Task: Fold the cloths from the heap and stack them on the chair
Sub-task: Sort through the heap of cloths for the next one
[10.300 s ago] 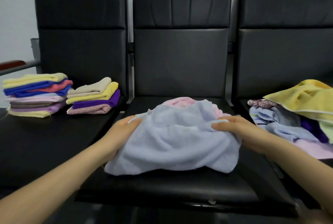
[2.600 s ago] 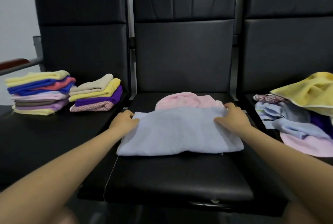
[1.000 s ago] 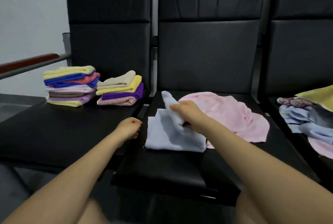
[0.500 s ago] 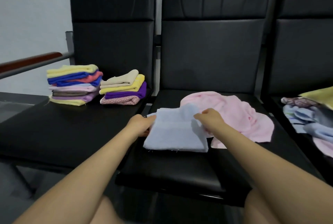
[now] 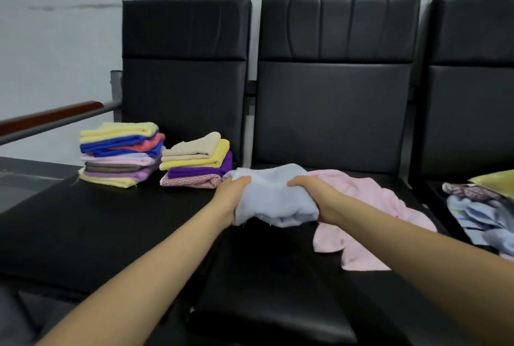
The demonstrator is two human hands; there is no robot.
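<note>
- Two hands now lift the folded blue cloth (image 5: 274, 198) off the middle seat (image 5: 272, 284); half a second ago it lay flat there.
- Left hand (image 5: 232, 195) grips its left edge, right hand (image 5: 317, 197) its right edge, each grip clamped on the fabric.
- Pink cloth (image 5: 370, 215) stays spread on the middle seat.
- Left chair (image 5: 83, 223) carries two stacks (image 5: 122, 158), (image 5: 199, 160).
- Heap (image 5: 481, 206) sits on the right chair.

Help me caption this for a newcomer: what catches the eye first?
Both hands, left hand and right hand, grip a folded pale blue cloth over the middle chair. Two colourful stacks of folded cloths sit on the left chair, and a pink cloth lies loose beside the hands.
</note>
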